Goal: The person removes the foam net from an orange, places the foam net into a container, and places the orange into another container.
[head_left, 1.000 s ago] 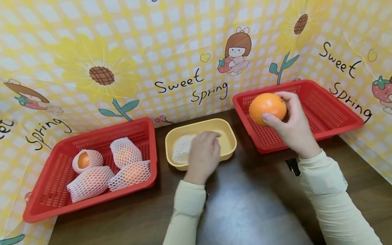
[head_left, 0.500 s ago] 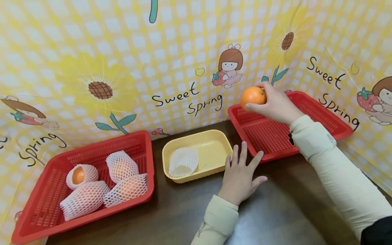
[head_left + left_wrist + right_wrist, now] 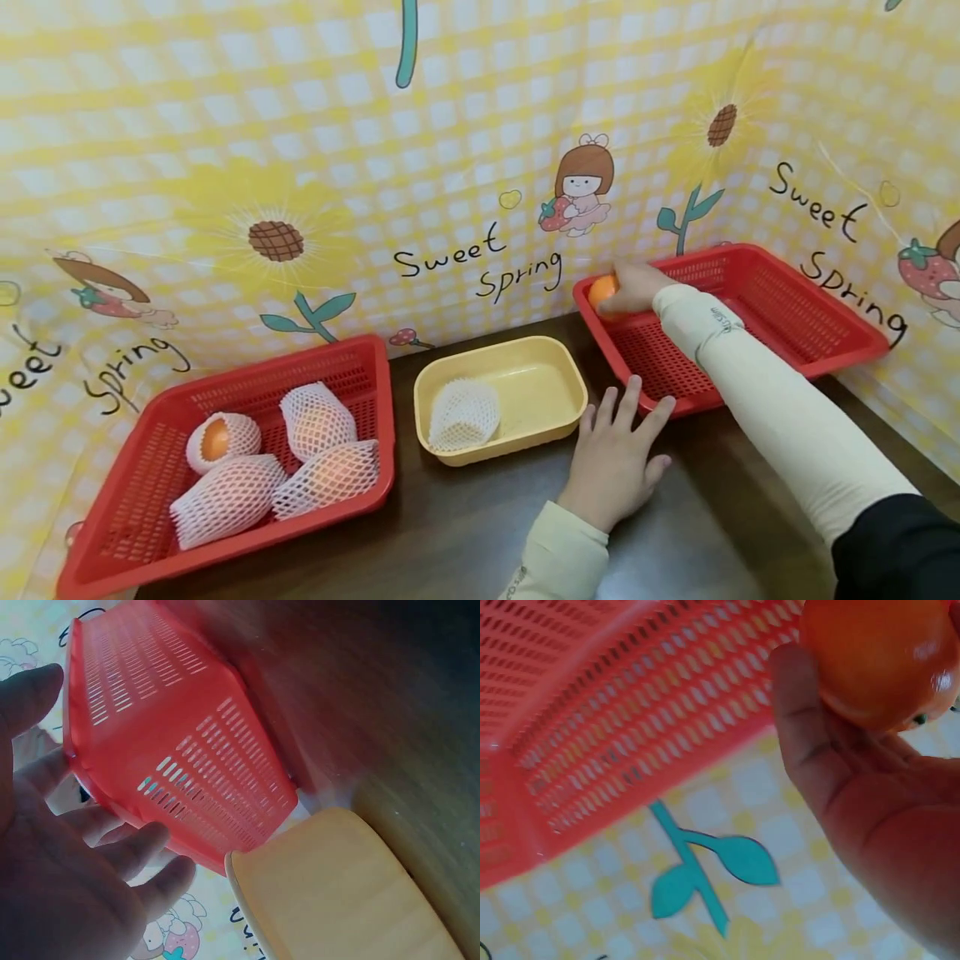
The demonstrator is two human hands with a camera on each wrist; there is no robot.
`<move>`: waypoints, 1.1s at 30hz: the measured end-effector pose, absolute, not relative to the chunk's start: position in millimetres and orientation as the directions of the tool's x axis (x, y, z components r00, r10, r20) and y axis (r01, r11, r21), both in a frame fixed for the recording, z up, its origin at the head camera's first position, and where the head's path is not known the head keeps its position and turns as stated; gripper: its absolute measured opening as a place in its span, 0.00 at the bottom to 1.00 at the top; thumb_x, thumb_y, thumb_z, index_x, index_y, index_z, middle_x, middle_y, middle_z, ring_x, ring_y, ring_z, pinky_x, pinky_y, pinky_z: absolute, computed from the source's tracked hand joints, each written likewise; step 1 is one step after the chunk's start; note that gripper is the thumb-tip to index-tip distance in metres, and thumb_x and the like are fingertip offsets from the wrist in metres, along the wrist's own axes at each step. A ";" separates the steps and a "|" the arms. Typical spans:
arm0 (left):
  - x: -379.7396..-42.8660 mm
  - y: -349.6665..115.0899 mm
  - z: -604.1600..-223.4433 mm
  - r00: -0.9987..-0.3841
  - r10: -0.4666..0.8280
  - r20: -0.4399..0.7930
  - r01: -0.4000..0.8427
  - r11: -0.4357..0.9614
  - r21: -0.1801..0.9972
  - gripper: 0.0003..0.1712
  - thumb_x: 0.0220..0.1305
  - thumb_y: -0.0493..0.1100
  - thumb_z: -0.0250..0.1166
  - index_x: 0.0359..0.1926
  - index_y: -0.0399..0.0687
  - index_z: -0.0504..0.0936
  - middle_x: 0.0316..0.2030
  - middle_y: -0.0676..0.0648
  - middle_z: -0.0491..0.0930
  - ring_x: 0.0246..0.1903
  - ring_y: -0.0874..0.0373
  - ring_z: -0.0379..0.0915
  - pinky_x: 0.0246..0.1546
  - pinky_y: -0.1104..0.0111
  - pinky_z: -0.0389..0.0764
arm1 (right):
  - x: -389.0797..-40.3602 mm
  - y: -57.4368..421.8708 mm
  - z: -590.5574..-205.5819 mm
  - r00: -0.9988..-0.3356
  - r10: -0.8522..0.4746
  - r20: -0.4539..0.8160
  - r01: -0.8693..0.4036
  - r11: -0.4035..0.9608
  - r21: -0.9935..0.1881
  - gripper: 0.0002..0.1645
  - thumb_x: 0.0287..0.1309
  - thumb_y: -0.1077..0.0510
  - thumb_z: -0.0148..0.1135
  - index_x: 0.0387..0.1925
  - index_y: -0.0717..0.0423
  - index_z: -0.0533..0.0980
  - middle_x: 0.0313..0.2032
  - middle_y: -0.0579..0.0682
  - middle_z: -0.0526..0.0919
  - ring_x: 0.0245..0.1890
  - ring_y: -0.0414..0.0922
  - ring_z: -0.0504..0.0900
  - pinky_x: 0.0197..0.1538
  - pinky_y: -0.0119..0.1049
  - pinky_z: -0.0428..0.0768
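My right hand grips a bare orange at the back left corner of the right red basket. Seen from the right wrist, the thumb and fingers lie around the orange, close to the slotted basket wall. The left hand has its fingers spread and holds nothing. It hovers at the front corner between the yellow tray and the right basket; whether its fingertips touch either is unclear. Inside the tray, at its left end, lies a white foam net sleeve.
On the left stands another red basket with several fruits in white foam nets; an orange shows through one net's opening. A yellow checked cloth hangs behind everything. The containers rest on a dark wooden table.
The right hand has carried the orange leftward and down into the right basket's back corner. My left hand has left the tray with the foam net and moved right, its fingers spreading.
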State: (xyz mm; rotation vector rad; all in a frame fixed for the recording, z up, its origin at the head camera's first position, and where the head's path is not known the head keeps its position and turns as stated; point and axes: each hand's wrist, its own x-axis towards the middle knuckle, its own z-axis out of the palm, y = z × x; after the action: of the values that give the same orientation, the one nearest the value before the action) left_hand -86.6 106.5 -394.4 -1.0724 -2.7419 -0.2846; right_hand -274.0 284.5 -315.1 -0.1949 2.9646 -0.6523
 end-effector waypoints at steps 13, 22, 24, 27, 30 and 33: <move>-81.3 107.2 -390.6 -0.724 0.646 0.242 0.679 0.728 0.090 0.39 0.69 0.58 0.64 0.77 0.72 0.61 0.77 0.47 0.54 0.74 0.48 0.53 0.66 0.53 0.65 | -268.8 297.5 -356.0 -0.956 -0.213 -0.200 -0.090 0.866 -0.493 0.51 0.56 0.57 0.69 0.71 0.75 0.52 0.63 0.75 0.68 0.59 0.65 0.73 0.60 0.59 0.71; -83.8 103.4 -392.6 -0.704 0.663 0.254 0.693 0.720 0.040 0.42 0.68 0.59 0.65 0.78 0.74 0.57 0.78 0.48 0.51 0.74 0.46 0.52 0.66 0.51 0.65 | -265.4 293.7 -351.0 -0.956 -0.216 -0.198 -0.106 0.885 -0.454 0.52 0.57 0.55 0.67 0.72 0.75 0.51 0.60 0.76 0.69 0.56 0.66 0.74 0.59 0.60 0.71; -85.5 98.5 -389.8 -0.699 0.673 0.240 0.700 0.713 0.039 0.42 0.68 0.59 0.64 0.78 0.74 0.55 0.78 0.48 0.50 0.74 0.46 0.50 0.67 0.51 0.63 | -265.8 292.2 -346.2 -0.957 -0.216 -0.194 -0.114 0.894 -0.433 0.54 0.57 0.54 0.68 0.72 0.76 0.50 0.62 0.78 0.68 0.59 0.68 0.72 0.61 0.61 0.70; -89.3 86.1 -380.4 -0.696 0.682 0.224 0.709 0.703 0.063 0.41 0.70 0.59 0.62 0.79 0.73 0.55 0.78 0.47 0.50 0.75 0.45 0.48 0.69 0.51 0.60 | -262.3 287.2 -331.5 -0.960 -0.214 -0.178 -0.127 0.905 -0.406 0.53 0.60 0.52 0.68 0.73 0.76 0.51 0.65 0.78 0.64 0.64 0.71 0.66 0.64 0.64 0.65; -93.0 65.7 -363.6 -0.710 0.672 0.211 0.701 0.704 0.115 0.36 0.72 0.58 0.60 0.77 0.70 0.60 0.77 0.47 0.54 0.75 0.46 0.48 0.70 0.51 0.57 | -248.2 277.3 -309.9 -0.970 -0.201 -0.138 -0.128 0.902 -0.413 0.52 0.62 0.49 0.68 0.74 0.73 0.52 0.68 0.78 0.59 0.67 0.73 0.60 0.66 0.67 0.60; -94.9 36.9 -341.7 -0.726 0.652 0.221 0.687 0.705 0.176 0.30 0.73 0.56 0.58 0.74 0.63 0.69 0.74 0.45 0.61 0.74 0.46 0.53 0.70 0.50 0.57 | -223.0 260.2 -289.1 -0.978 -0.196 -0.069 -0.148 0.892 -0.427 0.51 0.64 0.46 0.66 0.75 0.68 0.53 0.71 0.77 0.54 0.68 0.74 0.59 0.66 0.68 0.59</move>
State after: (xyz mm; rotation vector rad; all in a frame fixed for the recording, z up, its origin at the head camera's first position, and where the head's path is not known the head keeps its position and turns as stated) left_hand -94.9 36.9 -341.7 -1.0928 -2.7681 -0.3720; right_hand -223.0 260.2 -289.1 -0.2689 2.9480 -0.6516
